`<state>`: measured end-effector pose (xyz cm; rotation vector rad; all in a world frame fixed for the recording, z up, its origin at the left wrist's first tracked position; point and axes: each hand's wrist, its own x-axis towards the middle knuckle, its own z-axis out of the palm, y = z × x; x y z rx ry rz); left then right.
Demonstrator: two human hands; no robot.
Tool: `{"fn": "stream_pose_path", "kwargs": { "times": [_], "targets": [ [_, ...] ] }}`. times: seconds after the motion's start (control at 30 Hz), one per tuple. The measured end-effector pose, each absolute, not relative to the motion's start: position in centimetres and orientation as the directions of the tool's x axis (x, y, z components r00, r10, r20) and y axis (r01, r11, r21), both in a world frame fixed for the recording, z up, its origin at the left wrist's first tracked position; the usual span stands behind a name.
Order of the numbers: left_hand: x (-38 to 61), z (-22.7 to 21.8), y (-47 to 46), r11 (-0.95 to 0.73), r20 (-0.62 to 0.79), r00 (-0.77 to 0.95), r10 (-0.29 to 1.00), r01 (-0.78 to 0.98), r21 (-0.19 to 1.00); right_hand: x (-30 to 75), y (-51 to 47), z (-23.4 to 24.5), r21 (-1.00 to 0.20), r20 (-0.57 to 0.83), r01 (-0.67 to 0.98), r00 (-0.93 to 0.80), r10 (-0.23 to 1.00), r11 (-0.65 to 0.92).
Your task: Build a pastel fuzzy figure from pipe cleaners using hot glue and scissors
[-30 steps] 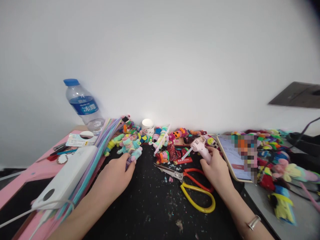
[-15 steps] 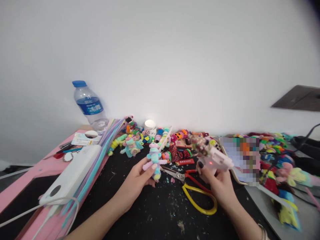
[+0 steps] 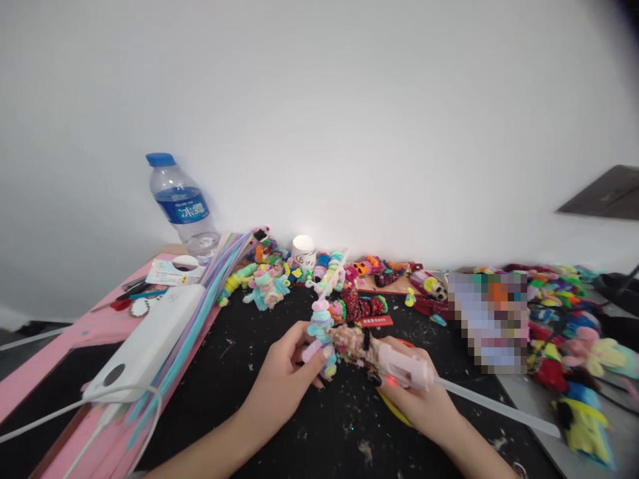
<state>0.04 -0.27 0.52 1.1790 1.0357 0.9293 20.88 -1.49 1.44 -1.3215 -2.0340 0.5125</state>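
Between the thumb and fingers of my left hand (image 3: pixel 289 369) is a pastel pipe-cleaner doll (image 3: pixel 319 322), tilted, in pink, blue, lilac and yellow. My right hand (image 3: pixel 422 392) is wrapped round a pale pink hot glue gun (image 3: pixel 404 366) with a small red light. The gun's front end is crusted with fuzz and glitter, and it points left at the doll's side. Whether its tip touches the doll is hidden. A long translucent glue stick (image 3: pixel 499 406) sticks out of its back. Beneath my right hand, scissors show only part of a yellow handle (image 3: pixel 394 406).
Pastel pipe cleaners (image 3: pixel 187 339) and a white power strip (image 3: pixel 144 342) lie at left. A water bottle (image 3: pixel 182 206) leans on the wall. Finished fuzzy dolls (image 3: pixel 267 286) and a paper cup (image 3: pixel 304 251) line the back; more colourful pieces (image 3: pixel 554 286) are piled at right. Scraps dot the black mat (image 3: pixel 319 439).
My right hand has brought the glue gun left and down to the doll, now covering most of the scissors. My left hand has shifted slightly right and turned the doll.
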Motion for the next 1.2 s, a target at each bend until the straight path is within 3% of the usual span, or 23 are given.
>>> {"fn": "stream_pose_path", "kwargs": {
  "times": [0.6, 1.2],
  "targets": [
    [0.0, 0.5, -0.4, 0.143, -0.142, 0.221, 0.965, 0.013, 0.99, 20.8, -1.5, 1.2, -0.634, 0.297, 0.655, -0.286, 0.911, 0.412],
    [-0.2, 0.6, -0.3, 0.18, -0.149, 0.266, 0.952, -0.095, 0.979, 21.2, -1.3, 0.8, -0.64, 0.317, 0.655, -0.251, 0.915, 0.402]
  ]
}}
